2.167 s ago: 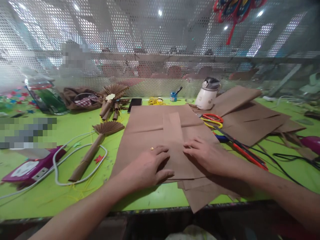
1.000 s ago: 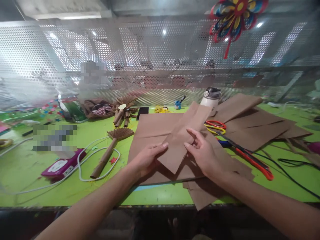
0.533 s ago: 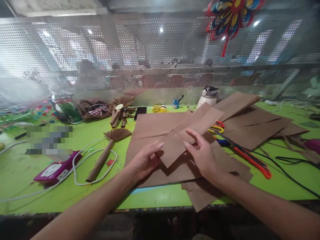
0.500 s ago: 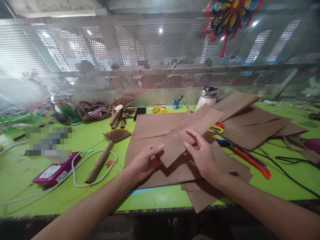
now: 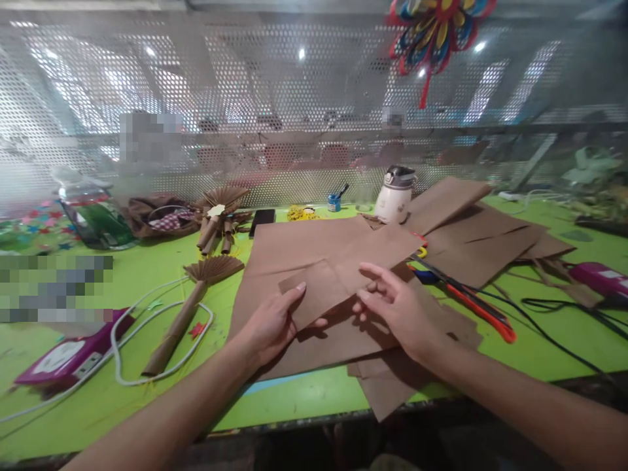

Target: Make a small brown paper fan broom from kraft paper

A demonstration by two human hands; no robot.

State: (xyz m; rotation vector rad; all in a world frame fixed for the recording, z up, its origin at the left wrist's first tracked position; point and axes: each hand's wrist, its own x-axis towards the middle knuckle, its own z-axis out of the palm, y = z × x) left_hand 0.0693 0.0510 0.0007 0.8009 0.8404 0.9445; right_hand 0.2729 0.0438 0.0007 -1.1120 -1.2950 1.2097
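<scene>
A strip of brown kraft paper [image 5: 333,281], with a faint crease across it, is held slantwise above larger paper. My left hand [image 5: 275,320] pinches its left end, thumb on top and fingers underneath. At the strip's near right edge is my right hand [image 5: 392,311], its index finger stretched over the paper and its thumb apart; the other fingers curl below the edge. Under both hands lies a large brown sheet [image 5: 294,242]. Smaller brown pieces [image 5: 387,379] lie by the table's front edge. To the right are scissors [image 5: 420,251], partly covered, and a red-handled cutting tool [image 5: 483,314].
On the green table [image 5: 294,399], a fan-topped paper roll [image 5: 176,327] lies left beside a white cable [image 5: 118,360] and purple power strip [image 5: 73,353]. Behind stand a blue jar [image 5: 333,203] and white bottle [image 5: 392,199]. Folded brown paper [image 5: 471,245] lies right.
The strip has turned flatter, its near corner swinging left and up. My left hand now grips its left end; my right fingers are spread at its edge. The whole view has shifted slightly.
</scene>
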